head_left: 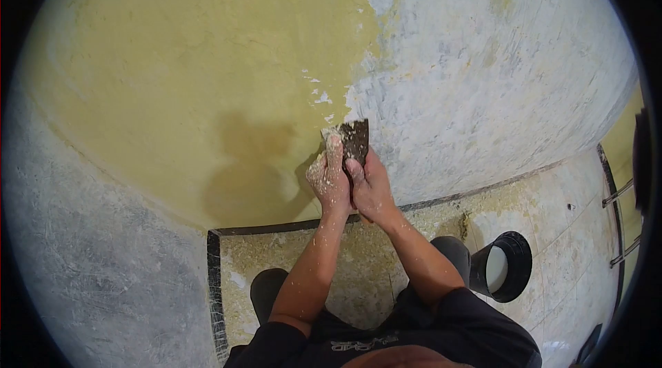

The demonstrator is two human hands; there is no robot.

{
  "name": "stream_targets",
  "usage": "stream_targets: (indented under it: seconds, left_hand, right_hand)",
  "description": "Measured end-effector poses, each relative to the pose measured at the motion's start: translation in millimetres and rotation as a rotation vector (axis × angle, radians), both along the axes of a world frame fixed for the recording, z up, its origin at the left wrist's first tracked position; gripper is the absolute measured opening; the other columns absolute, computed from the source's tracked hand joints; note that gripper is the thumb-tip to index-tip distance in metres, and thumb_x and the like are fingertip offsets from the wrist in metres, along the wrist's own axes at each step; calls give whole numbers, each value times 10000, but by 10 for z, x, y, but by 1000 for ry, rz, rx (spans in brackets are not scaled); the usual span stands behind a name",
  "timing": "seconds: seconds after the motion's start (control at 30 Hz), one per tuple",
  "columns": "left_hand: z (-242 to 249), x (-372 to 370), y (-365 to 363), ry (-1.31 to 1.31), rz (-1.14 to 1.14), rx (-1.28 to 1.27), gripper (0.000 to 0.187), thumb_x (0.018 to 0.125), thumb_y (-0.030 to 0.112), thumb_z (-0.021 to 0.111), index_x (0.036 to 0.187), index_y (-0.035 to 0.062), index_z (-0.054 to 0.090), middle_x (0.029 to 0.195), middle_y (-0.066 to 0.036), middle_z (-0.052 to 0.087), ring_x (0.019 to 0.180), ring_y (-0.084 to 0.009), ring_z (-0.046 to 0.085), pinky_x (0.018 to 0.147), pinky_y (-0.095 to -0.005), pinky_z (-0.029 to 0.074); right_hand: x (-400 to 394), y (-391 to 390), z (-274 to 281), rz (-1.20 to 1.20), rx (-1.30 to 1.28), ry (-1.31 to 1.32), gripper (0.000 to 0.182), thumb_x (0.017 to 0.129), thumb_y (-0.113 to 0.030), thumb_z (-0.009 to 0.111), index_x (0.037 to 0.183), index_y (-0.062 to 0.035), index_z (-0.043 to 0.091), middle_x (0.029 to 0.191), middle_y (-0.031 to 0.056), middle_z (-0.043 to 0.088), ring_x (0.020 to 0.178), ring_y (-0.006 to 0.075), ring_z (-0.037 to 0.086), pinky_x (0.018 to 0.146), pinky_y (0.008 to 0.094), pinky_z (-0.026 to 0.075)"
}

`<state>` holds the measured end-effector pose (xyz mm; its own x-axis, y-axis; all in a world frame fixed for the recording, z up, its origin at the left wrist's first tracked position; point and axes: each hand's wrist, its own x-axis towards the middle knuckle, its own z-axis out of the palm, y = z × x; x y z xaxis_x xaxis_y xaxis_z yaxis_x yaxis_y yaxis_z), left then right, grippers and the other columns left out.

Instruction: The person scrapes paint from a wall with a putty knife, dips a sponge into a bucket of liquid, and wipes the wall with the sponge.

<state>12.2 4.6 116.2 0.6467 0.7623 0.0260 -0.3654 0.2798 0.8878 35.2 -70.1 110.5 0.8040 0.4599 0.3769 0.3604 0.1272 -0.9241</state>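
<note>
My right hand is closed round a paint scraper with a wide dark blade, its thumb lying up along the blade. My left hand grips the scraper's left side, with a finger stretched up against the blade. Pale flakes cling to both hands, more thickly to the left. The blade's top edge meets the wall at the ragged border between yellow paint and scraped whitish wall. Most of the handle is hidden by my hands.
A black bucket with whitish liquid stands on the floor to the right of my legs. Paint crumbs cover the tiled floor below a dark skirting strip. A grey wall is at left; metal bars stick out at far right.
</note>
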Motion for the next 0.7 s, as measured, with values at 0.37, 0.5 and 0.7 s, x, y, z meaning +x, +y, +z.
stream_targets:
  seconds: [0.37,0.5,0.7]
  left_hand:
    - [-183,-22,-21,182,64,331,438,945,327,591,750,-65,615,638,-59,571,615,-109,449,569,-316,405]
    - [-177,-14,20,208,49,350,409,929,317,624,746,-49,632,669,-26,582,631,-100,458,581,-297,413]
    - [175,-3,75,190,86,448,483,930,345,604,696,-76,567,531,-94,489,540,-139,388,525,-347,377]
  right_hand:
    - [-31,30,-343,-56,162,9,321,977,-165,471,1235,25,483,1056,188,641,961,203,580,885,343,449]
    - [-65,27,-295,-32,149,158,327,977,-171,474,1227,39,481,1072,195,634,981,204,578,895,340,442]
    - [-7,81,-15,-115,115,-52,336,970,-189,487,1226,29,480,1043,205,642,953,249,604,867,358,453]
